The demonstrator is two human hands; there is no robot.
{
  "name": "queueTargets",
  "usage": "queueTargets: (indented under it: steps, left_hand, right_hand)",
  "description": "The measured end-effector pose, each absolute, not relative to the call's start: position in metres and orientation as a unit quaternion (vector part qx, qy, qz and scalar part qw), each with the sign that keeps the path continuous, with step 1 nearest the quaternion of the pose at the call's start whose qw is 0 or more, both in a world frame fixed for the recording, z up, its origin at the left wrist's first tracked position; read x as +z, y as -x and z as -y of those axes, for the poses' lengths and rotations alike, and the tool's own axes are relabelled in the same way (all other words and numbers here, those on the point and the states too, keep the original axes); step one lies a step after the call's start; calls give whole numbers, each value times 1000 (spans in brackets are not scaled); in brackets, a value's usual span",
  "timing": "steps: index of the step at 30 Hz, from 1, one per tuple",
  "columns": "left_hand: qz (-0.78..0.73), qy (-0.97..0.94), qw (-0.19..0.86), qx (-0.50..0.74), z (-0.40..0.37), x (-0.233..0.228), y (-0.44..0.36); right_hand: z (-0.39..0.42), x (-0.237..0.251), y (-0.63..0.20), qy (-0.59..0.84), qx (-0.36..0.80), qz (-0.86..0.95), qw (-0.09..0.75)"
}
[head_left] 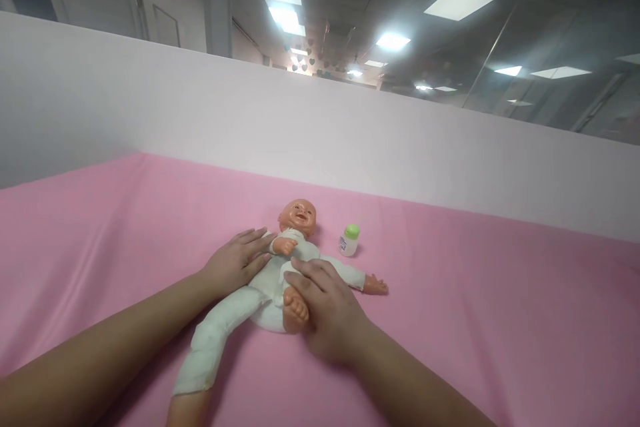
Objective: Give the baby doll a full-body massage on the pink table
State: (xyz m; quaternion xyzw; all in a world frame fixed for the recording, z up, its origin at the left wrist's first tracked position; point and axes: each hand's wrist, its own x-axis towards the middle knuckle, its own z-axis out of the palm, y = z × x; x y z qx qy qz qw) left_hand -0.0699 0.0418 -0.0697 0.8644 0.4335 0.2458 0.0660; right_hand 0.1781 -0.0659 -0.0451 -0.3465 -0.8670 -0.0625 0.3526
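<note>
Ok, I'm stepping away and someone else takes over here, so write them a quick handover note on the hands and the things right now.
Left hand: flat, open, resting against the doll's side and arm.
Right hand: open, laid on the doll's belly beside its raised bare foot.
Doll lies on its back on the pink sheet, dressed in white, one leg stretched toward the camera.
Small green-capped bottle stands upright by the doll's head, untouched.
Neither hand grips anything.

Pink sheet [500, 320]; orange-tan doll [299, 215] in a plain white suit [240, 307]; at its 3 o'clock, a white bottle [349, 241] with a green cap [352, 231]; white wall [320, 133].
</note>
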Motion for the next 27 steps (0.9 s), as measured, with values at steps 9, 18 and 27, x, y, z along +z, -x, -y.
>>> queueTargets:
  steps: [9, 18, 27]
  left_hand:
    - [-528, -776, 147, 313, -44, -53, 82]
    - [-608, -749, 131, 230, -75, -67, 120]
    - [-498, -818, 181, 224, -59, -60, 106]
  right_hand:
    - [88, -31, -165, 272, -105, 847, 444]
    - [113, -54, -138, 101, -131, 943, 289]
    - [110, -58, -136, 93, -103, 947, 288]
